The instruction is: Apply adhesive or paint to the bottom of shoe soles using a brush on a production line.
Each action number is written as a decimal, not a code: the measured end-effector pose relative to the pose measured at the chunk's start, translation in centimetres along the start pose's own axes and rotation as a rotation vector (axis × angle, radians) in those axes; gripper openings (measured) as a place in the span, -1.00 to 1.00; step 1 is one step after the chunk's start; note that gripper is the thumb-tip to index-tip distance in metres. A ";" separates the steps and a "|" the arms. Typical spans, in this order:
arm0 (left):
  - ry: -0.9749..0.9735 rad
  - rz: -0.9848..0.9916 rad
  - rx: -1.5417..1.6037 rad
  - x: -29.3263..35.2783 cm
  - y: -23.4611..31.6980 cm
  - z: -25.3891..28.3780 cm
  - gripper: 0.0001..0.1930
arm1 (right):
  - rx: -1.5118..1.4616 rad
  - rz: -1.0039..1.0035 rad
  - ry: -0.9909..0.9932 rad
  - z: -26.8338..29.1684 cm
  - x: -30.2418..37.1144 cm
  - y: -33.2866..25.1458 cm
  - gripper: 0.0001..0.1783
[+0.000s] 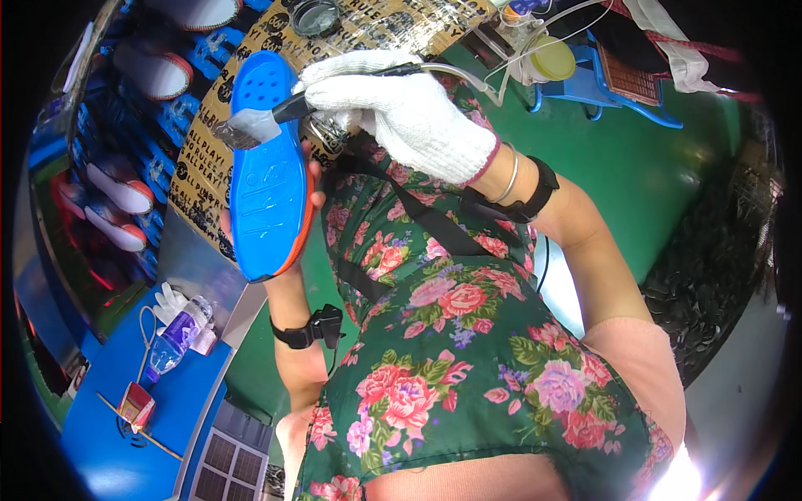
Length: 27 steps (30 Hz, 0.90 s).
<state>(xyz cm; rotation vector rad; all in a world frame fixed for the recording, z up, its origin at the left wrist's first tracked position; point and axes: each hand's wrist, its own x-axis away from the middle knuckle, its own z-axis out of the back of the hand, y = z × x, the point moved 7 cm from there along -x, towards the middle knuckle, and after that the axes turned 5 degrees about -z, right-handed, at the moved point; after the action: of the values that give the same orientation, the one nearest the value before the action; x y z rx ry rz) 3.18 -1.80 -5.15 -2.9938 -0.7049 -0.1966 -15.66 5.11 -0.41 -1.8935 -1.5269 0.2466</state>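
Wearing a green floral apron [468, 367], with a black band [296, 336] on the left wrist and a silver bangle [512, 175] on the right. Holding a blue sole [271, 188] up in the bare left hand [315, 169], lengthwise, with the wet-looking grooved face toward the camera. Gripping it from beneath, with fingers curled round the right edge and a fingertip showing at the left; cannot tell how the hidden part lies. Grasping a brush [257, 127] in the white-gloved right hand [418, 113], with fingers held together and pinching the black handle, near a clear tube [468, 77]. Holding the brush head across the sole's upper half, with bristles past the left edge. Behind the sole, can see a brown printed sheet [200, 188] bearing a round dish [316, 17]. At lower left, can see a blue table [92, 434] with a glove [170, 302], a bottle [175, 338] and a red box [136, 405]. Farther off, can see green floor [618, 167], a blue stand [576, 77] and racked white-and-red soles [150, 71].
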 end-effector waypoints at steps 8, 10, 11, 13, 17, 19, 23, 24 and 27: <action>-0.022 0.068 -0.057 -3.8 -5.6 -3.4 0.07 | 0.447 0.243 -0.036 -2.6 1.2 -5.5 -0.75; -0.026 0.103 -0.027 -4.3 -6.5 -3.1 0.10 | 0.496 0.098 0.047 -2.8 2.4 -6.6 -0.77; 0.008 0.099 0.045 -4.6 -7.4 -3.7 0.23 | 0.597 0.236 0.033 -3.1 2.7 -7.8 -0.76; -0.018 0.102 0.157 -4.9 -8.3 -4.6 0.25 | 0.753 0.570 -0.016 -3.8 3.1 -9.1 -0.79; -0.030 0.040 0.292 -4.7 -8.6 -6.2 0.22 | 0.789 0.758 -0.072 -5.4 3.2 -9.7 -0.82; 0.000 0.017 0.334 -4.5 -8.6 -5.7 0.18 | 0.868 0.841 -0.092 -6.6 3.0 -10.5 -0.81; -0.274 0.045 0.129 -4.5 -8.4 -5.2 0.07 | 1.180 1.167 -0.113 -9.0 3.5 -11.5 -0.74; -0.281 0.041 0.124 -3.9 -8.0 -4.7 0.07 | 1.325 1.299 -0.114 -9.9 4.0 -11.4 -0.72; -0.190 0.038 0.232 -3.5 -8.0 -2.8 0.04 | 1.398 1.352 -0.148 -10.2 4.2 -9.5 -0.66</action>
<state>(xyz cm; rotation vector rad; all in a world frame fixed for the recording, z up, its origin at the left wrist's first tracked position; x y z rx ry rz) -3.79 3.53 -2.66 -2.8236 -0.6354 0.1631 -16.45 5.81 14.13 -1.2803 0.2939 1.5336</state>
